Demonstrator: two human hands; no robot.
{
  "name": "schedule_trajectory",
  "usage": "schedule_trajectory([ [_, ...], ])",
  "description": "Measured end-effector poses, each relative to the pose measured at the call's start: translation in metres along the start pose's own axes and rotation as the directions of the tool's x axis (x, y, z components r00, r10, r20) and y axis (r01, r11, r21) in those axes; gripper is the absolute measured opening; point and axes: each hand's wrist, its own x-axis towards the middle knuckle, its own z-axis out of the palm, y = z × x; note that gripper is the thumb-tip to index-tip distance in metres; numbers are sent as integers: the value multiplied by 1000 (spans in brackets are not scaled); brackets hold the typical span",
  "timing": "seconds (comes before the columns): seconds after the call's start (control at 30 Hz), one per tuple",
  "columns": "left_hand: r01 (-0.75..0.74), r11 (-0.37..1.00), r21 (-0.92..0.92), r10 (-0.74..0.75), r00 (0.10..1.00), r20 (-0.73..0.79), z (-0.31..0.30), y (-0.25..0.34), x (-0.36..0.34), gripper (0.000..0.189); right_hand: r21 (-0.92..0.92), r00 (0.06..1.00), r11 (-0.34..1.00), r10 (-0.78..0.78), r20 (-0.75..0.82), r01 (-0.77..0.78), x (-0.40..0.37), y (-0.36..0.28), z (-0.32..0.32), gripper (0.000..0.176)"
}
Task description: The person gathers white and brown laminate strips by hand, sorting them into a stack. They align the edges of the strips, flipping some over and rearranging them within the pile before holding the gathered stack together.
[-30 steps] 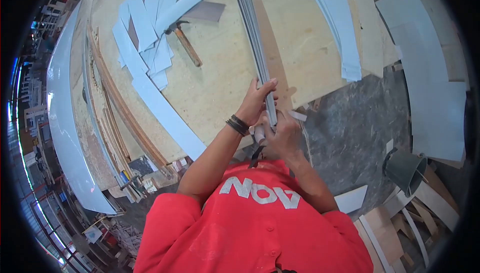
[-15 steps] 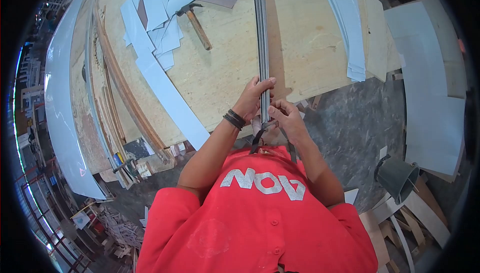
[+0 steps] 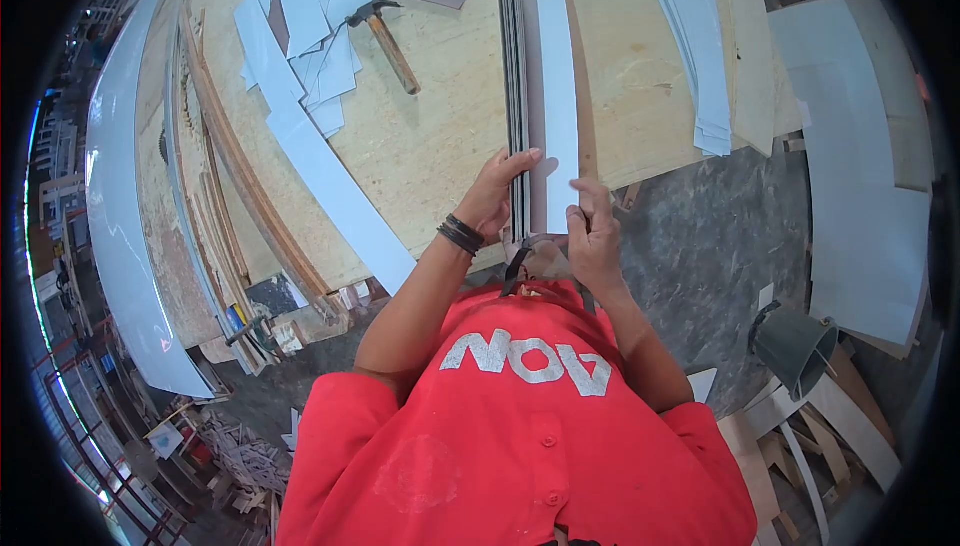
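Both arms are bent and reach forward from the chest. The hands are close together, just a little apart. The left forearm [image 3: 415, 291] is bare and slants up to the right. Black bands [image 3: 458, 234] sit around the left wrist. The left hand [image 3: 497, 198] is curled around the near end of a thin stack of long grey strips [image 3: 514, 66], with the thumb stretched out on top. The right forearm [image 3: 632, 331] is bare too and slants up to the left. The right hand [image 3: 592, 241] shows its back, and its fingertips [image 3: 583, 191] pinch the near end of a long pale flat strip [image 3: 556, 76].
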Motion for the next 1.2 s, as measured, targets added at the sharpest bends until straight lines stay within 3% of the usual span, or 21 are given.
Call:
schedule_trajectory([
  [0.1,-25,997,77,28,999,-40,-7,-5,8,39,-13,995,1000,-17,103,18,0,-11,-1,24],
  [0.23,-43,994,104,47,998,-42,-2,-4,6,39,-75,992,992,-95,88,101,1,-19,1,28],
  [0.4,-29,999,29,29,1000,0,-4,-4,7,41,46,981,994,92,170,-101,1,-12,-2,39],
  [0.5,-56,997,53,58,998,-31,3,-3,4,34,182,976,973,105,188,-140,-1,-7,-2,42],
  [0.63,-71,996,55,72,997,-25,1,-6,5,34,123,989,992,8,151,-27,0,-4,0,43],
  [0.73,-89,992,84,92,995,-38,-4,-8,9,33,165,979,983,40,198,-74,0,-3,-3,43],
  [0.8,-22,1000,-1,22,999,27,-8,-7,10,32,238,962,957,103,252,-165,-2,-8,-6,40],
  [0.93,-19,1000,-14,19,1000,22,-8,-9,10,31,286,957,941,103,270,-182,-3,-11,-7,44],
  [1.0,-38,999,-24,37,999,-17,-6,-9,9,24,355,965,920,79,249,-166,-5,-18,-8,56],
  [1.2,-17,999,-28,18,999,36,-5,-8,8,24,349,961,921,79,265,-172,-5,-26,-5,56],
])
